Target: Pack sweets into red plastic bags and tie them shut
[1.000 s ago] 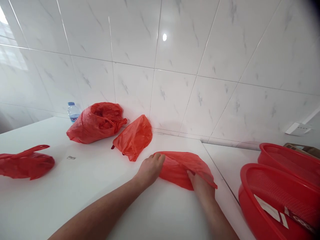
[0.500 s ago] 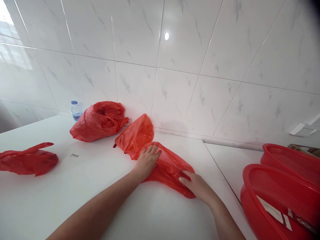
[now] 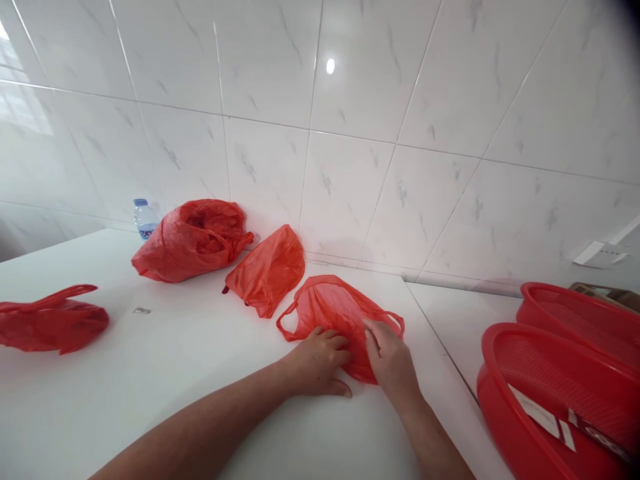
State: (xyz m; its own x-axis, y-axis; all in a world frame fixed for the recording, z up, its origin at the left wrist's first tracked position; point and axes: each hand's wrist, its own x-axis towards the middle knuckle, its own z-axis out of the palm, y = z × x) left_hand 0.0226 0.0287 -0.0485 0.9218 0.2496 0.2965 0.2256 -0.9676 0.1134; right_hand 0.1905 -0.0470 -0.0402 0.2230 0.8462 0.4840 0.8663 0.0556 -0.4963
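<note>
A thin red plastic bag (image 3: 333, 303) lies spread on the white table (image 3: 175, 380), its two handle loops sticking out to the sides. My left hand (image 3: 317, 363) rests on the bag's near part, fingers pressing flat on the film. My right hand (image 3: 390, 360) is close beside it, fingertips on the bag's right part. Under the hands, the near edge of the bag is hidden. Neither hand visibly lifts the bag.
Two more red bags (image 3: 193, 241) (image 3: 267, 272) sit against the marble-patterned tile wall (image 3: 350, 200), and another (image 3: 50, 323) lies at left. A water bottle (image 3: 145, 220) stands behind them. Two red mesh baskets (image 3: 493, 353) (image 3: 550, 290) stand at right.
The bag now lies wider and flatter, with both handle loops showing. My hands have moved closer together on its near part, and the left hand has slid down from the bag's top.
</note>
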